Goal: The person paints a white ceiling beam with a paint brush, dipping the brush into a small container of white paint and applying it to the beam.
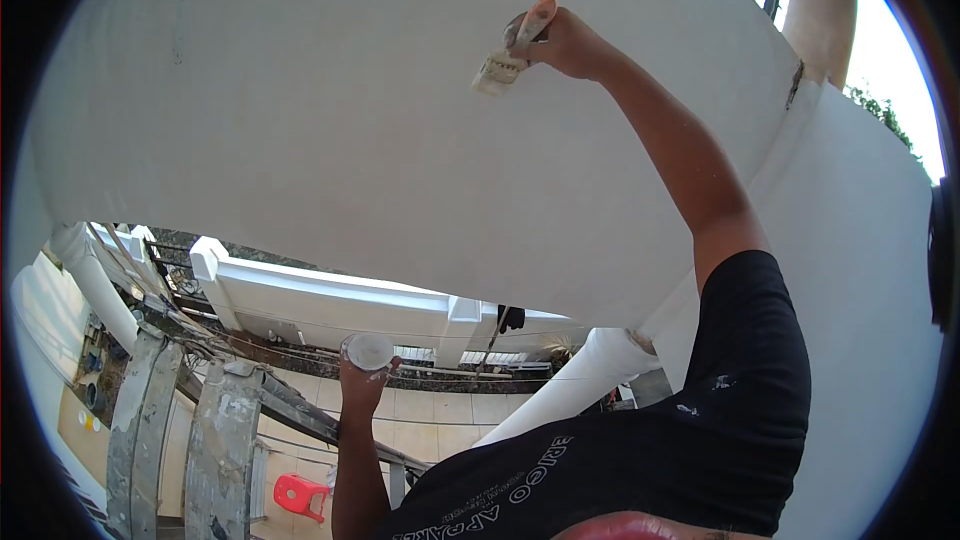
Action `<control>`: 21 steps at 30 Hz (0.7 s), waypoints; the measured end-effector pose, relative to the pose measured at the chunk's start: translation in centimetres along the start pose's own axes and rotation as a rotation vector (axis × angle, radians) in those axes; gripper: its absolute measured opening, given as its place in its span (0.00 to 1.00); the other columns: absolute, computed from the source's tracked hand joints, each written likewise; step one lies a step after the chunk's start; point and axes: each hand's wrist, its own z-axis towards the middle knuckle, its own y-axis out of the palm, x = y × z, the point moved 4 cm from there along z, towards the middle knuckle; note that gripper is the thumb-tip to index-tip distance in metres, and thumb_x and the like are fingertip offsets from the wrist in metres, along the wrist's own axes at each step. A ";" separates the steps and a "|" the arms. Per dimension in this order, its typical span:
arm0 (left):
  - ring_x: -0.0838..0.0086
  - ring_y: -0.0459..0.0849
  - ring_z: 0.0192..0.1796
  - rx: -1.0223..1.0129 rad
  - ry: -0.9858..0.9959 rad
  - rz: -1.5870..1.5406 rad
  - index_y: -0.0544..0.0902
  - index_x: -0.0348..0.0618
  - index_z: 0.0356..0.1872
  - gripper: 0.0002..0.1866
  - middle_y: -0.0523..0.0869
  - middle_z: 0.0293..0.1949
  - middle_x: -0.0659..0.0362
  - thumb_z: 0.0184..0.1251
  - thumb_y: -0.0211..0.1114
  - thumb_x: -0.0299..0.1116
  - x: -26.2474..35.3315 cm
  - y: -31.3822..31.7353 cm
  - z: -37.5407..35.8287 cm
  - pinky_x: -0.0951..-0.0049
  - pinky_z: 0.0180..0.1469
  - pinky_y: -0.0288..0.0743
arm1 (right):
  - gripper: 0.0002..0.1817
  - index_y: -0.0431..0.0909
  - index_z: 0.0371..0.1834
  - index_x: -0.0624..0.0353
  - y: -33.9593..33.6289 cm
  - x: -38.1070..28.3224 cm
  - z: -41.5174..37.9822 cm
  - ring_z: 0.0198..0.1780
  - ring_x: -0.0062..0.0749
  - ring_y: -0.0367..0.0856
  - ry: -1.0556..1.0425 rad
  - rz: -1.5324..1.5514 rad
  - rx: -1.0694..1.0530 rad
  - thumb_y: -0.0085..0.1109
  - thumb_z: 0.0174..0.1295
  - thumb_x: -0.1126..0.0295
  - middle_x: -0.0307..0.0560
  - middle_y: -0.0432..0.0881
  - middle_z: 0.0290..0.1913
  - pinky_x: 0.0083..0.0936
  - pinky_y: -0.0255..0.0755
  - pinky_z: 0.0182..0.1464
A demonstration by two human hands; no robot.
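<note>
My right hand (pixel 572 43) is raised high, its fingers closed round the handle of a flat paintbrush (pixel 497 70). The brush's pale, paint-covered bristles point down and left, close against the white wall (pixel 330 110). Lower down, my left hand (pixel 361 385) grips a small round cup (pixel 369 351) from below. White paint coats the top of the cup. The left forearm overlaps a metal rail in this view.
Worn, paint-spotted scaffold planks (pixel 222 440) stand at lower left. Far below, a red plastic stool (pixel 299 496) rests on the tiled floor (pixel 430 420). White columns (pixel 575 372) rise on both sides, and a low white boundary wall (pixel 330 288) runs behind.
</note>
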 end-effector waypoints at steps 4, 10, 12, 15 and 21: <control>0.71 0.83 0.45 0.019 0.007 -0.028 0.69 0.37 0.52 0.32 0.82 0.44 0.55 0.46 0.79 0.20 -0.1 0.1 0.1 0.71 0.47 0.79 | 0.10 0.81 0.41 0.63 -6.2 2.1 3.3 0.44 0.27 0.84 0.025 0.112 0.097 0.66 0.61 0.69 0.42 0.83 0.41 0.27 0.79 0.48; 0.71 0.82 0.46 -0.001 0.018 0.029 0.69 0.37 0.52 0.32 0.81 0.44 0.55 0.46 0.79 0.20 -0.2 -0.1 0.2 0.71 0.48 0.79 | 0.14 0.81 0.41 0.66 -13.3 -2.5 3.8 0.41 0.36 0.84 -0.207 -0.270 0.660 0.63 0.64 0.63 0.52 0.85 0.38 0.35 0.77 0.46; 0.71 0.82 0.46 0.000 -0.062 -0.160 0.69 0.38 0.52 0.32 0.81 0.44 0.55 0.47 0.79 0.21 -0.4 0.0 0.1 0.70 0.48 0.79 | 0.10 0.83 0.42 0.56 -7.1 -1.1 2.4 0.42 0.34 0.84 -0.528 -0.798 0.581 0.63 0.56 0.76 0.38 0.84 0.42 0.28 0.81 0.43; 0.70 0.82 0.46 -0.003 -0.043 -0.268 0.68 0.38 0.52 0.33 0.81 0.44 0.55 0.46 0.79 0.21 -0.4 0.2 -0.1 0.70 0.47 0.80 | 0.11 0.84 0.38 0.53 4.0 -1.9 -4.8 0.42 0.32 0.83 -0.600 -0.761 0.315 0.65 0.49 0.75 0.36 0.81 0.39 0.30 0.83 0.38; 0.70 0.82 0.47 -0.010 -0.027 0.067 0.67 0.38 0.54 0.36 0.82 0.45 0.55 0.45 0.80 0.22 0.6 0.3 -0.2 0.70 0.49 0.79 | 0.06 0.83 0.37 0.54 7.5 -1.6 -9.7 0.44 0.33 0.84 -0.153 -0.006 -0.111 0.67 0.58 0.75 0.40 0.84 0.38 0.28 0.79 0.46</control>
